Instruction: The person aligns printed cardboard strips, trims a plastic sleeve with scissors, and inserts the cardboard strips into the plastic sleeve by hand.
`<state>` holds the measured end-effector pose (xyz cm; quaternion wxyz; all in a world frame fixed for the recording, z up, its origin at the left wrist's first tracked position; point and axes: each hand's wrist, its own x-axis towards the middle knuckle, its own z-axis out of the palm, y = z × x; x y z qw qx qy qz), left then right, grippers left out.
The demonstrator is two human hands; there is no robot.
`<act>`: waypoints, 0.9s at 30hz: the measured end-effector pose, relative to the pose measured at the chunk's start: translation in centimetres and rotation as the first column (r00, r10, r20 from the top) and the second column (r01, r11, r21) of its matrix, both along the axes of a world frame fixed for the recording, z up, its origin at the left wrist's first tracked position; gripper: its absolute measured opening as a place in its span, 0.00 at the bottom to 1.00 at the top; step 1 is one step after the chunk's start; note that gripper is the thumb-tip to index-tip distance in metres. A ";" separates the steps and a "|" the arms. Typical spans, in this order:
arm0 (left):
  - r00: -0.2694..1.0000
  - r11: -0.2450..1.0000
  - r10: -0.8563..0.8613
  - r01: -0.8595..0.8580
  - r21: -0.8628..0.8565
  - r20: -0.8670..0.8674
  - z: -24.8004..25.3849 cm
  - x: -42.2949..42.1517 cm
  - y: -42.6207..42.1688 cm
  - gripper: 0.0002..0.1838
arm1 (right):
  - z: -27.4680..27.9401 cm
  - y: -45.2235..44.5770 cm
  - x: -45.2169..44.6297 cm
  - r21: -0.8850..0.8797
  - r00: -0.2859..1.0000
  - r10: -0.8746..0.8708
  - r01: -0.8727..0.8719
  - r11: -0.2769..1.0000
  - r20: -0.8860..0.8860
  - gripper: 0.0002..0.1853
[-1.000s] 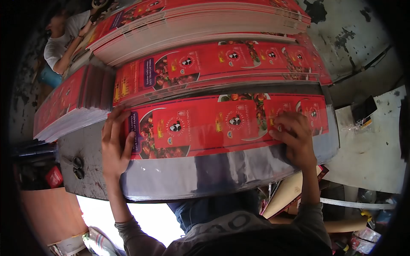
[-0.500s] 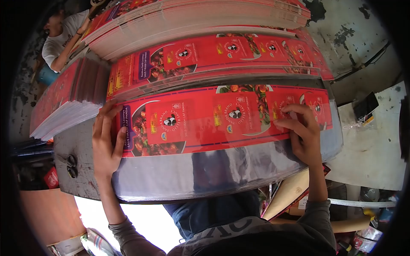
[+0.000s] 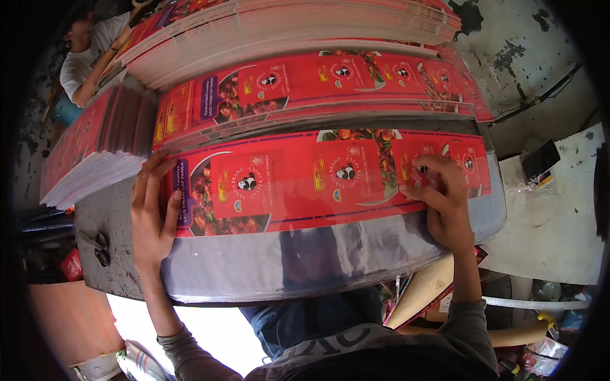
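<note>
Your strip (image 3: 298,197), a long red printed piece, lies face up on the glossy plastic (image 3: 356,254), which spreads out from under its near edge toward your body. Your left hand (image 3: 151,219) is at the strip's left end: the fingers reach along that end toward the far corner, and the thumb lies over the purple panel, apart from them. You can't tell from here whether they pinch the edge. Your right hand (image 3: 445,200) bends over the right part of the strip, thumb and forefinger parted on its printed face with a gap between them, so their grip is loose and released.

Just beyond the strip you have the middle stack (image 3: 343,82), with matching red print on top, and farther beyond it the tall stack (image 3: 292,35). The side stack (image 3: 95,143) stands beyond the strip's left end. The scissors (image 3: 100,249) lie left of the strip and nearer you, on the dark table (image 3: 121,273). Well beyond the strip's far left, you see a co-worker in a white shirt (image 3: 95,54).
</note>
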<state>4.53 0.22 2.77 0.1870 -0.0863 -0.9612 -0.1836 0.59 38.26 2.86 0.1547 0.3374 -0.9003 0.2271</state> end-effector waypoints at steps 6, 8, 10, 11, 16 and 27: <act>1.000 0.999 -0.009 0.008 0.040 0.012 0.1 0.0 0.1 0.18 | -0.6 0.4 0.3 0.009 0.991 -0.046 0.048 0.999 -0.127 0.22; 1.000 0.999 0.005 -0.005 0.040 0.017 0.0 0.1 0.1 0.18 | -0.4 0.3 0.4 -0.012 0.990 -0.090 0.090 0.996 -0.111 0.23; 1.000 0.999 0.011 -0.012 0.047 0.018 -0.1 0.1 0.1 0.18 | 0.1 -0.1 0.2 0.010 0.992 -0.121 0.122 0.993 -0.047 0.25; 1.000 0.998 0.018 -0.019 0.053 0.017 -0.1 0.1 0.1 0.18 | 0.1 -0.1 0.2 0.010 0.992 -0.121 0.121 0.993 -0.048 0.25; 1.000 0.999 0.014 -0.014 0.029 0.020 0.0 0.2 0.1 0.17 | 0.4 -0.3 0.5 0.099 0.991 -0.123 0.128 0.987 -0.053 0.24; 1.000 0.999 0.011 -0.011 0.041 0.002 -0.1 0.2 0.1 0.18 | -0.3 0.4 0.4 0.034 0.996 -0.083 0.082 0.996 0.031 0.18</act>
